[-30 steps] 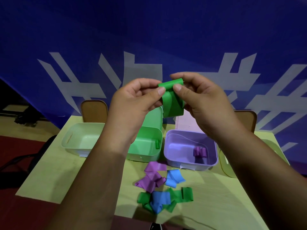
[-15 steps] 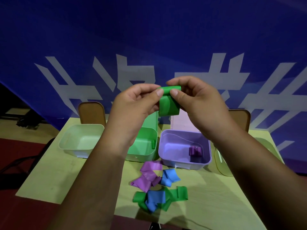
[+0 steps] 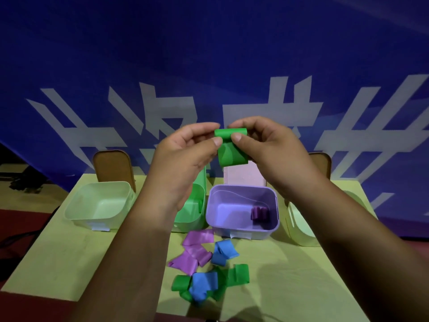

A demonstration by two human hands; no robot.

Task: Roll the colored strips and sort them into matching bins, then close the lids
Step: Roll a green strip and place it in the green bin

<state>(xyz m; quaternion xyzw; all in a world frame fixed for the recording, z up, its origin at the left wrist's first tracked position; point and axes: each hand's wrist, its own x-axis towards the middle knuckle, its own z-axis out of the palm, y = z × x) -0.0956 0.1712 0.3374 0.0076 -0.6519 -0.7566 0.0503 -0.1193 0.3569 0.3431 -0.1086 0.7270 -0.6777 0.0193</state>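
Note:
My left hand [image 3: 185, 156] and my right hand [image 3: 271, 149] both pinch a green strip [image 3: 232, 147] in the air above the bins; its top is curled into a roll and a short tail hangs below. Underneath stand a green bin [image 3: 197, 205], partly hidden by my left wrist, and a purple bin [image 3: 241, 226] with a purple roll [image 3: 260, 213] inside. A loose pile of purple strips [image 3: 195, 252], blue strips [image 3: 224, 252] and green strips [image 3: 239, 274] lies on the table in front of the bins.
A pale green bin [image 3: 99, 203] stands open at the left and a yellowish bin [image 3: 299, 231] at the right behind my right forearm. Brown lids [image 3: 111, 166] lean upright behind the bins. The yellow-green table [image 3: 58, 263] ends at the blue banner wall.
The roll at the top of the green strip has grown and the hanging tail has become shorter. Both hands stay raised together over the bins.

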